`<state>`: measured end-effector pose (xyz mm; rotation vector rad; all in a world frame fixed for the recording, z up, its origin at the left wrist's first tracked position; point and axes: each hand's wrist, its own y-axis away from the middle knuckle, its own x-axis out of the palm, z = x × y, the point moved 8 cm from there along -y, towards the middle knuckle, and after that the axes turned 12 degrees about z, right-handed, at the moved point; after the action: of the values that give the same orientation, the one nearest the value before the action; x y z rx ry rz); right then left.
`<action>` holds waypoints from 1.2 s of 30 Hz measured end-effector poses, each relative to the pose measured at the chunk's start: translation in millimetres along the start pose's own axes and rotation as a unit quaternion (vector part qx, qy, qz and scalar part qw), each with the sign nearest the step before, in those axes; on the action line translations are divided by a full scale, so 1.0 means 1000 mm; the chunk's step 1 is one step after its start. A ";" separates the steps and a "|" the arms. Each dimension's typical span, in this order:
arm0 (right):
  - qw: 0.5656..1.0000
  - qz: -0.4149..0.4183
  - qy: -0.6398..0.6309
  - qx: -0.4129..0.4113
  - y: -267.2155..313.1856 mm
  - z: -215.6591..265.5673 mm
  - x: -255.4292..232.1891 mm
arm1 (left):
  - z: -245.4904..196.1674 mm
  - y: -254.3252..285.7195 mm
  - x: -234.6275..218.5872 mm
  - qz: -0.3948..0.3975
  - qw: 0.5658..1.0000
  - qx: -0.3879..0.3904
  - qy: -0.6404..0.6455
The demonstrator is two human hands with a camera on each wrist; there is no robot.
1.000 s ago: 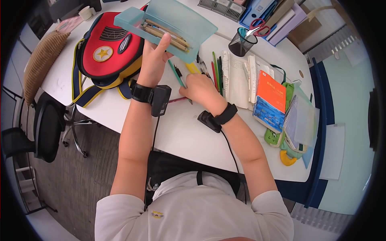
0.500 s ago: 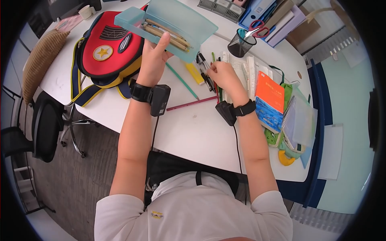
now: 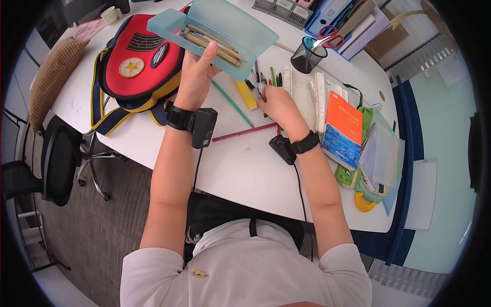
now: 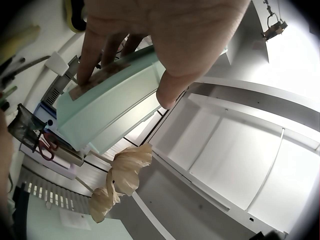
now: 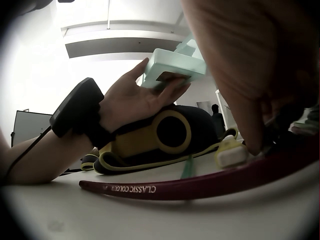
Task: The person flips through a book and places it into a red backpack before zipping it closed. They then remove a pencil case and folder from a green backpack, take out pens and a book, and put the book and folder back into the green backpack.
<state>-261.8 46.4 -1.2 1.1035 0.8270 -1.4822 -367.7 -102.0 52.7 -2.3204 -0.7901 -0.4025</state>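
My left hand [image 3: 195,77] grips a pale teal pencil case [image 3: 240,28] from below, thumb along its near side, lid raised. Several wooden pencils [image 3: 212,46] lie inside. In the left wrist view the thumb and fingers span the case [image 4: 112,107]. My right hand [image 3: 283,108] is low over the table with bent fingers among several black pens [image 3: 251,85]; I cannot tell whether it pinches one. Left of it lie a yellow highlighter [image 3: 246,95] and a green pencil [image 3: 232,104]. A maroon pencil [image 3: 243,132] marked CLASSIC COLOUR crosses the right wrist view.
A red backpack [image 3: 138,56] sits to the left. Beyond the right hand stands a mesh pen cup [image 3: 307,60] with scissors [image 3: 330,37]. Open notebooks [image 3: 302,97], an orange-and-blue book [image 3: 343,125] and a green pouch [image 3: 348,175] lie to the right. File folders [image 3: 332,20] stand behind.
My right hand let go of the green pencil beside the maroon one, shifted right to the pens, then came slightly back left. The left hand and the pencil case stay almost still.
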 end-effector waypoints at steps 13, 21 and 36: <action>0.994 -0.003 -0.103 0.034 0.013 -0.008 -0.023 | 0.003 0.000 -0.002 -0.001 1.000 -0.012 -0.006; 0.936 -0.248 -0.246 -0.036 0.056 0.011 -0.110 | 0.009 0.003 0.010 0.027 0.998 -0.059 -0.027; 0.959 -0.038 -0.232 -0.157 0.012 0.090 -0.081 | 0.027 0.011 0.032 0.124 0.985 -0.118 0.029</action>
<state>-267.9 -11.9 105.4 0.4629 0.7410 -1.5266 -333.8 -76.6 42.4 -2.5744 -0.4360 -0.4717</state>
